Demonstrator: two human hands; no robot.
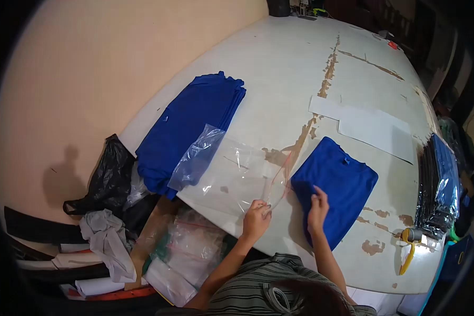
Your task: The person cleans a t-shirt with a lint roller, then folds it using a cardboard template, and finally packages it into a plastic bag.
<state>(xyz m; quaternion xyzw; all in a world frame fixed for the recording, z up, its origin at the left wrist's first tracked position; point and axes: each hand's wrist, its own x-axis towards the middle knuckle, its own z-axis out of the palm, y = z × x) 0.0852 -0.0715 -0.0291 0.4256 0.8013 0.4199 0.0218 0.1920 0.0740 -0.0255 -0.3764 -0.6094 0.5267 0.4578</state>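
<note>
My left hand (256, 218) is closed on the edge of a clear plastic bag (237, 174) with a red line along its opening. The bag lies flat on the white table (279, 63), its far corner over a pile of blue garments (184, 126). A folded blue shirt (345, 184) lies to the right of the bag, its collar towards the far side. My right hand (318, 210) rests at the shirt's left edge, thumb and fingers around a bit of its cloth near the bag's opening.
White paper sheets (374, 129) lie beyond the shirt. A yellow-handled tool (406, 255) and a tape roll (413, 235) are at the right. Packed dark garments (437, 184) stand at the right edge. Plastic bags (189, 242) and a black bag (110, 171) lie below left.
</note>
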